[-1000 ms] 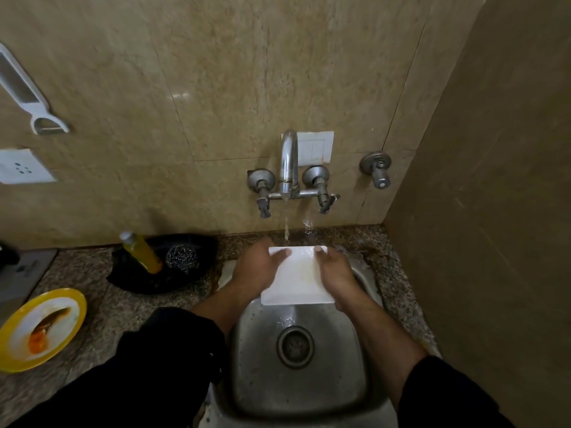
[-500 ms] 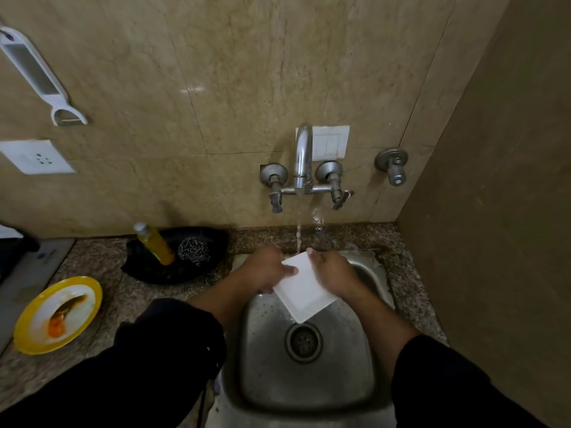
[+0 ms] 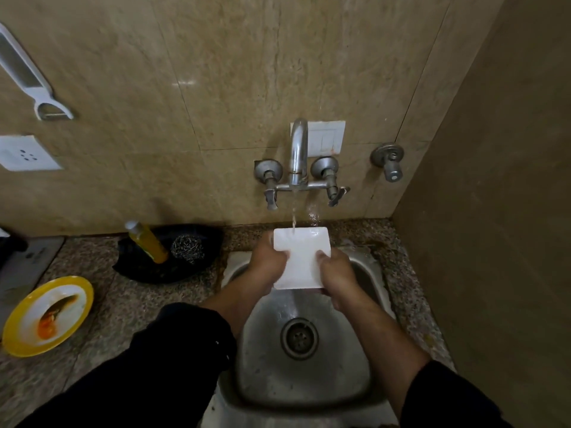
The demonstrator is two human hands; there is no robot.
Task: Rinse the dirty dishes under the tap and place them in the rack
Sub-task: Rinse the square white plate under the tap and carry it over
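Half a second earlier the white square plate (image 3: 302, 257) had hung cornerwise between the hands; it was now turned square to the wall and raised, its far edge under the stream falling from the tap (image 3: 298, 152). The left hand (image 3: 268, 263) was closed on the plate's left edge, thumb laid over the upper face, and the right hand (image 3: 335, 273) was clamped on the right edge in the same way, thumb on top and the other fingers hidden beneath. The plate was held above the back rim of the steel sink (image 3: 309, 378), tilted so that its near edge sat lower, over the basin and its drain (image 3: 299, 337). On the granite counter (image 3: 129, 307) to the left of the sink, a yellow-rimmed plate (image 3: 46, 316) smeared with orange residue lay near the counter's left edge, well apart from the sink. Against the back wall, a black tray (image 3: 173, 270) held a yellow bottle (image 3: 146, 241), leaning, and a steel scrubber (image 3: 188, 248) beside it. Both forearms were bare below dark sleeves (image 3: 173, 359).
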